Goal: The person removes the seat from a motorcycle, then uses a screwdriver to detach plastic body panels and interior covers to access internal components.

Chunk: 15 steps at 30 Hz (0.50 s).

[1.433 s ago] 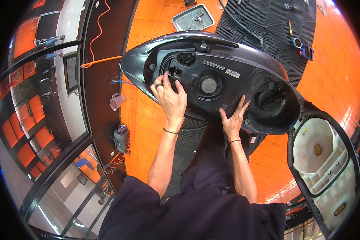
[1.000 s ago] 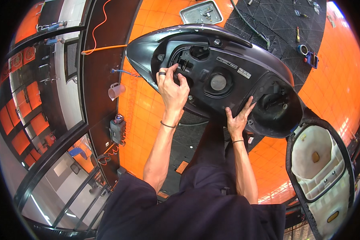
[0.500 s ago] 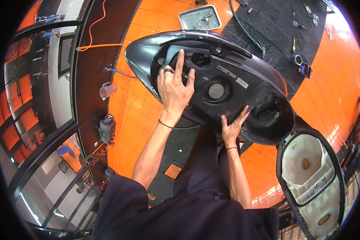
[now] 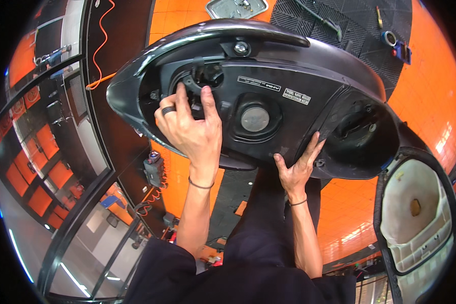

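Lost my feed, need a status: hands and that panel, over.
Left hand fingers in the opening of the large black plastic scooter body panel. Right hand flat, propping its lower edge. Nothing blocking.

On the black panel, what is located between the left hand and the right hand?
In the head view, a round grey cap in a recess of the black panel lies between the left hand and the right hand.

Left hand [image 4: 190,129] raised, ringed fingers curled in a pinching grip — right hand [image 4: 295,169] lower, palm flat, fingers spread upward.
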{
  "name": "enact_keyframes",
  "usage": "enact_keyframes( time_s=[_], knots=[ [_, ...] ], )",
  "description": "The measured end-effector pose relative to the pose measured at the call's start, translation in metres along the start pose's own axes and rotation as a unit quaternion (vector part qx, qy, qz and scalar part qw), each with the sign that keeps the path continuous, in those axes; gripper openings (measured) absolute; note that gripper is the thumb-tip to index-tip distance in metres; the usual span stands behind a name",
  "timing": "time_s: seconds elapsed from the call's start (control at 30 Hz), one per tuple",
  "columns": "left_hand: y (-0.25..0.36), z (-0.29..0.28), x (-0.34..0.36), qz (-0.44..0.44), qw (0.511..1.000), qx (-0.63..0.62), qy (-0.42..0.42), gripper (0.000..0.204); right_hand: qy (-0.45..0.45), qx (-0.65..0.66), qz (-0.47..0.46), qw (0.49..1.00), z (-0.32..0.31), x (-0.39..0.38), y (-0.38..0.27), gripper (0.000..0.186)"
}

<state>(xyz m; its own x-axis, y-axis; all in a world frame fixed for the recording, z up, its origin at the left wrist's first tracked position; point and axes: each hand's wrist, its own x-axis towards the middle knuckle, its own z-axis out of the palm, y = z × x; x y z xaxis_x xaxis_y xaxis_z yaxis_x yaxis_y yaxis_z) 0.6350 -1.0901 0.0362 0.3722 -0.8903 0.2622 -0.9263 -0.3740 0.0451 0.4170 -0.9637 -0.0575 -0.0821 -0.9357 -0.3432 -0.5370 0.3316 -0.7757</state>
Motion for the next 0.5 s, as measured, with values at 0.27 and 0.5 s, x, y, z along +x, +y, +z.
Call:
enact_keyframes(
  time_s=[0.27, 0.5],
  knots=[
    [0.002, 0.026, -0.024, -0.001, 0.999, -0.029, 0.038, 0.046, 0.009, 0.002, -0.014, 1.000, -0.002, 0.004, 0.008, 0.126],
    [0.020, 0.026, -0.016, -0.063, 0.997, -0.008, 0.040, 0.055, 0.012, -0.030, -0.025, 0.999, -0.003, 0.005, 0.005, 0.129]
  ],
)
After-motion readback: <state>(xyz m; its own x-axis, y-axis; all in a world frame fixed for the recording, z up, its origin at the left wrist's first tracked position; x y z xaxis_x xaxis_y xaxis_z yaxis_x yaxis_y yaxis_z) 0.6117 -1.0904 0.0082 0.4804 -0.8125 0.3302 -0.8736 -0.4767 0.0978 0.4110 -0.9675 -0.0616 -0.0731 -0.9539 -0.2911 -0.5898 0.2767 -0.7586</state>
